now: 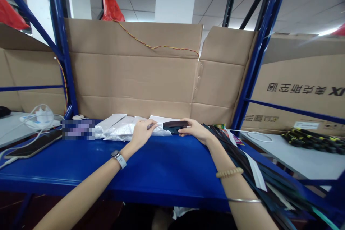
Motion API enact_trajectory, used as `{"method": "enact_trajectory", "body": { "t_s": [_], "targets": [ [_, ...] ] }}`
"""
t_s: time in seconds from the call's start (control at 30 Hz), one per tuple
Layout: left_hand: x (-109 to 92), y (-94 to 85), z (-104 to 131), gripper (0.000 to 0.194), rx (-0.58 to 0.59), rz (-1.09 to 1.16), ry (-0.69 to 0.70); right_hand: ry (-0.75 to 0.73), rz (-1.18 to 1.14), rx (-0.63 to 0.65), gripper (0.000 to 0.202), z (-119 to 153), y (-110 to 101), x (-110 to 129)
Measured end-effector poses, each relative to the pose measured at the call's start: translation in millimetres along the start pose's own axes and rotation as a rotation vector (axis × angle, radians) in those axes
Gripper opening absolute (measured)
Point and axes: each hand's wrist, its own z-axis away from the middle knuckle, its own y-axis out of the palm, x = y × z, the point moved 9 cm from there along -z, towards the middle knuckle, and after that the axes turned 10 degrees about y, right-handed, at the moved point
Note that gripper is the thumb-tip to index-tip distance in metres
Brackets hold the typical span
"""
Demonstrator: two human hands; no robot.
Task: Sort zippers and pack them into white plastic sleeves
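At the back of the blue shelf, my left hand (143, 131) is closed in a pinch over white plastic packages (118, 129). A small dark bit shows at its fingertips, too little to name. My right hand (196, 130), to the right, has its thumb and fingers closed around the end of a flat dark strip (175, 125). The strip's left end lies by the white packaging, close to my left fingertips. Beside my right forearm, a bundle of long dark strips (242, 158) with a few white ones trails over the shelf's right side.
A blue shelf top (167, 165) lies before me, with a cardboard panel (134, 75) behind it. At the left are a phone (35, 145) and white cables (44, 116). Blue posts (258, 54) stand at both sides. Black-and-yellow bundles (315, 140) lie at the right.
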Motion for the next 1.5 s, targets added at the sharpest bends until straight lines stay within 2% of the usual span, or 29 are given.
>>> {"method": "enact_trajectory", "body": {
  "t_s": [0.07, 0.27, 0.4, 0.5, 0.57, 0.67, 0.8, 0.87, 0.93, 1.0, 1.07, 1.13, 1.17, 1.23, 1.3, 1.33, 1.4, 1.5],
  "targets": [
    [-5.1, -2.2, -0.2, 0.017, -0.010, 0.006, -0.002, -0.049, 0.038, -0.046, 0.030, -2.0, 3.5, 6.1],
    [-32.1, -1.4, 0.0, 0.018, -0.034, 0.067, 0.014, -0.191, 0.233, -0.198, 0.009, -12.1, 31.9, 21.4],
    [-40.2, -6.9, -1.7, 0.018, -0.034, 0.018, 0.045, -0.219, 0.222, -0.107, 0.012, -10.8, 46.0, 29.4],
    [-39.3, -15.0, -5.1, 0.017, -0.036, -0.011, 0.035, -0.225, 0.150, -0.084, 0.020, -3.3, 37.6, 38.8],
    [-40.4, -19.8, -7.7, 0.016, -0.053, -0.003, 0.022, -0.229, 0.152, -0.129, 0.024, 1.0, 27.8, 44.9],
    [-49.0, -20.0, -10.5, 0.017, -0.064, 0.038, 0.037, -0.236, 0.246, -0.195, 0.020, 3.8, 21.3, 50.3],
    [-62.0, -12.9, -11.5, 0.016, -0.038, 0.049, 0.074, -0.218, 0.238, -0.104, 0.017, 3.6, 30.4, 47.8],
    [-63.6, -11.6, -11.9, 0.016, -0.012, 0.045, 0.072, -0.210, 0.200, -0.020, 0.017, 4.2, 36.1, 46.8],
    [-61.6, -15.1, -12.6, 0.017, 0.004, 0.032, 0.052, -0.220, 0.142, 0.008, 0.016, 5.3, 34.4, 49.2],
    [-58.4, -23.9, -13.8, 0.020, -0.002, -0.003, 0.026, -0.277, 0.043, -0.096, 0.025, 7.4, 18.7, 56.5],
    [-56.0, -34.4, -15.6, 0.021, -0.024, -0.044, 0.004, -0.331, -0.053, -0.298, 0.038, 12.9, -4.8, 61.5],
    [-55.4, -42.8, -18.2, 0.022, -0.052, -0.080, -0.009, -0.283, -0.085, -0.407, 0.044, 15.3, -15.5, 57.7],
    [-55.8, -45.8, -19.8, 0.022, -0.069, -0.095, -0.014, -0.215, -0.087, -0.379, 0.046, 13.0, -11.9, 52.7],
    [-58.3, -48.7, -23.6, 0.020, -0.101, -0.113, -0.017, -0.067, -0.114, -0.186, 0.050, 6.7, 11.3, 41.1],
    [-62.6, -47.1, -27.5, 0.018, -0.114, -0.106, -0.013, -0.012, -0.208, 0.012, 0.051, 5.6, 39.3, 37.4],
    [-65.4, -45.0, -29.4, 0.017, -0.110, -0.096, -0.005, -0.023, -0.272, 0.070, 0.050, 5.9, 49.5, 39.0],
    [-70.8, -41.5, -32.4, 0.016, -0.107, -0.081, 0.023, -0.066, -0.386, 0.097, 0.048, 5.4, 59.4, 43.5],
    [-69.5, -42.8, -34.3, 0.021, -0.171, -0.033, 0.033, -0.086, -0.471, 0.060, 0.045, 1.8, 58.7, 45.0]
  ]
}}
